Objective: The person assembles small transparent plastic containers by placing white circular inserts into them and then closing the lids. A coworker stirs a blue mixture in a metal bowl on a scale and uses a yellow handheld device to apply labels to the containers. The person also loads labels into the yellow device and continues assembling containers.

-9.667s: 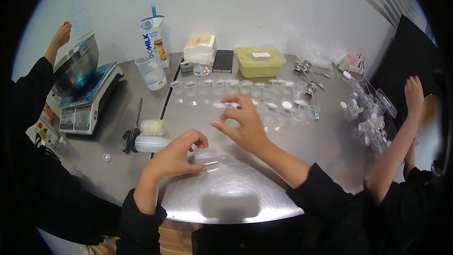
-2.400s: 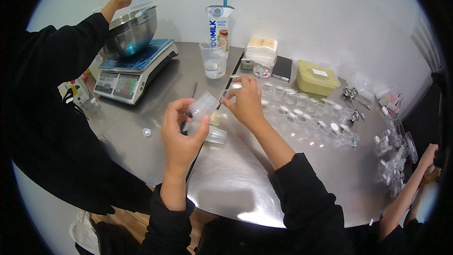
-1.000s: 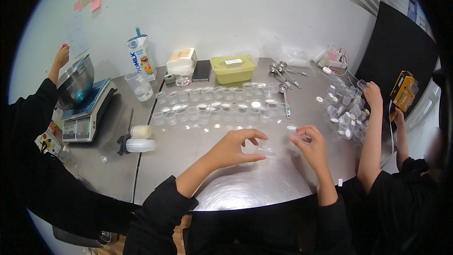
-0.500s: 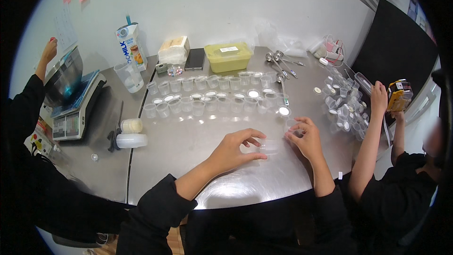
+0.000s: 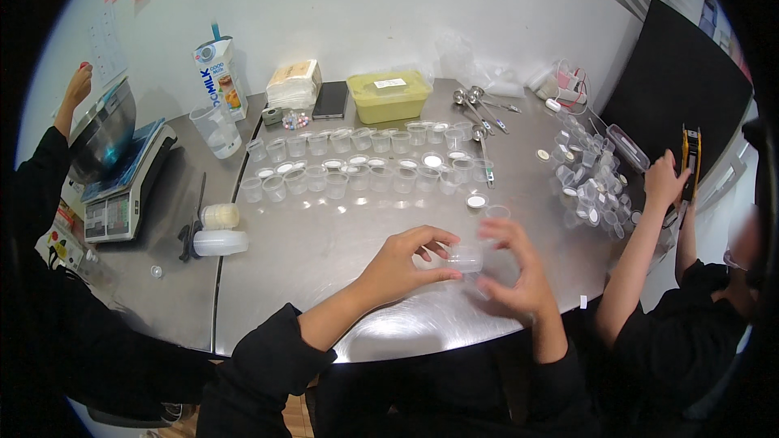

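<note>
My left hand (image 5: 406, 259) grips a short stack of clear plastic cups (image 5: 466, 259) on its side, between thumb and fingers, low over the steel table. My right hand (image 5: 519, 268) is just right of the stack, fingers apart and blurred by motion; I see nothing clearly held in it. Beyond its fingertips a clear cup (image 5: 497, 212) stands on the table, partly hidden. A loose round white-centred lid (image 5: 476, 202) is near that cup. Two rows of small clear cups (image 5: 336, 185) stand farther back, several with lids beside or between them.
A heap of cups and lids (image 5: 596, 182) covers the right side, where a co-worker's hand (image 5: 665, 181) is near a yellow-black tool (image 5: 690, 164). Measuring spoons (image 5: 479, 105), a green-filled tub (image 5: 391, 97) and a phone (image 5: 331, 100) line the back. A scale (image 5: 122, 211) sits left.
My right hand has left the single cup on the table and moved toward me, beside the stack. My left hand stays almost in place. The co-worker's yellow-black item has turned upright.
</note>
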{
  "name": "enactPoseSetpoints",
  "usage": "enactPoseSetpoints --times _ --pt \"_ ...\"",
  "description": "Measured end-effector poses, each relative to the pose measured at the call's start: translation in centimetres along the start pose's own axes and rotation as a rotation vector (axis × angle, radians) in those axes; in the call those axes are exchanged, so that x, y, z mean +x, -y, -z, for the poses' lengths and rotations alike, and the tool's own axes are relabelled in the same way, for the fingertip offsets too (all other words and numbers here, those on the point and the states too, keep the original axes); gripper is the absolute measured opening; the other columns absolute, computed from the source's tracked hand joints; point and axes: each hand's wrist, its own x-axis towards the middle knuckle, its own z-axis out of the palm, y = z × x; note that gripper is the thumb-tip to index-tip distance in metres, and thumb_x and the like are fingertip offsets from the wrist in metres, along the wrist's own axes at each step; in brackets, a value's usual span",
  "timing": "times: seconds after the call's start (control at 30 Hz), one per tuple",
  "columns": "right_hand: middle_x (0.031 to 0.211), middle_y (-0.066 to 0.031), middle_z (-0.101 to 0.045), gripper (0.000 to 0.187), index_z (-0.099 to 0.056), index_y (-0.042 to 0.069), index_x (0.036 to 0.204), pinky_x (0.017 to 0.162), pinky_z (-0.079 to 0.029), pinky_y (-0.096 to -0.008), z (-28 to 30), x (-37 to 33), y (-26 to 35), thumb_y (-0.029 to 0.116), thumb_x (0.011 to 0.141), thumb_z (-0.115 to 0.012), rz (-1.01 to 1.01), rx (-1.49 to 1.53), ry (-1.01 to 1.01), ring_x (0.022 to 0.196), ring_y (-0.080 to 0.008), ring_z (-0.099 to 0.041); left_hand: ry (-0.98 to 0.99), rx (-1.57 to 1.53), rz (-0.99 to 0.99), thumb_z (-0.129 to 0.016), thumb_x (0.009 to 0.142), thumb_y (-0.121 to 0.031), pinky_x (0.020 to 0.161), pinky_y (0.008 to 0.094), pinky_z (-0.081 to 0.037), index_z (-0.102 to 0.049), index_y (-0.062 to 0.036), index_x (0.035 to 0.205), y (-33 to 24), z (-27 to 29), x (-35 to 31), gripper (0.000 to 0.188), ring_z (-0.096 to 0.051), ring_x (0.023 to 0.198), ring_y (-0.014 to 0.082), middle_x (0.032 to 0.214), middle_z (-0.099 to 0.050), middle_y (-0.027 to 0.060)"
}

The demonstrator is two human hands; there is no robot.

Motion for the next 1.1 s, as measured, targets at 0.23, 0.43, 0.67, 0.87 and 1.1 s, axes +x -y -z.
enactPoseSetpoints --times 0.23,0.43,0.67,0.87,1.1 --pt "0.104 -0.0115 -0.065 0.04 -0.067 0.006 0.104 0.082 -0.05 -0.0308 -2.4 0.1 0.8 0.01 0.066 -0.078 -0.001 0.11 0.017 0.096 -0.0226 -0.063 0.063 -0.128 0.009 -0.078 0.071 -0.011 0.079 0.0266 -0.049 -0.063 -0.0051 0.111 0.3 -0.1 -0.1 0.042 -0.061 0.093 0.0148 0.107 -0.064 0.0066" --pt "0.103 -0.011 -0.065 0.037 -0.067 0.006 0.1 0.079 -0.051 -0.0305 -2.2 -0.7 -0.2 0.009 0.065 -0.079 0.011 0.15 -0.009 0.094 -0.021 -0.063 0.103 -0.019 -0.045 -0.079 0.071 -0.012 0.081 0.0266 -0.048 -0.063 -0.0045 0.11 0.0 0.3 -0.1 0.042 -0.06 0.095 0.0149 0.106 -0.064 0.0067" --pt "0.107 -0.0083 -0.057 0.033 -0.063 0.005 0.095 0.08 -0.047 -0.0288 -0.1 0.0 -0.7 0.008 0.067 -0.079 -0.096 0.134 -0.269 0.096 -0.0189 -0.059 -0.121 0.231 -0.114 -0.075 0.072 -0.016 0.075 0.0271 -0.048 -0.062 -0.0083 0.109 -0.4 2.4 0.3 0.04 -0.064 0.09 0.0153 0.106 -0.064 0.0056" --pt "0.105 -0.0096 -0.058 0.017 -0.066 0.006 0.072 0.086 -0.042 -0.0365 -1.9 2.8 -1.2 0.014 0.066 -0.079 0.031 -0.206 -0.284 0.101 -0.0262 -0.053 -0.107 0.52 -0.166 -0.071 0.069 -0.016 0.079 0.0335 -0.047 -0.06 -0.0065 0.109 0.1 2.6 0.4 0.042 -0.059 0.094 0.023 0.103 -0.062 0.0092" --pt "0.11 -0.008 -0.056 0.016 -0.067 0.008 0.069 0.091 -0.034 -0.0421 -4.8 3.5 -3.6 0.022 0.07 -0.076 -0.029 -0.387 -0.215 0.114 -0.0283 -0.044 0.052 0.71 -0.197 -0.066 0.066 -0.013 0.085 0.0385 -0.041 -0.06 -0.0064 0.103 0.1 1.8 1.4 0.038 -0.054 0.096 0.0277 0.102 -0.062 0.0078"
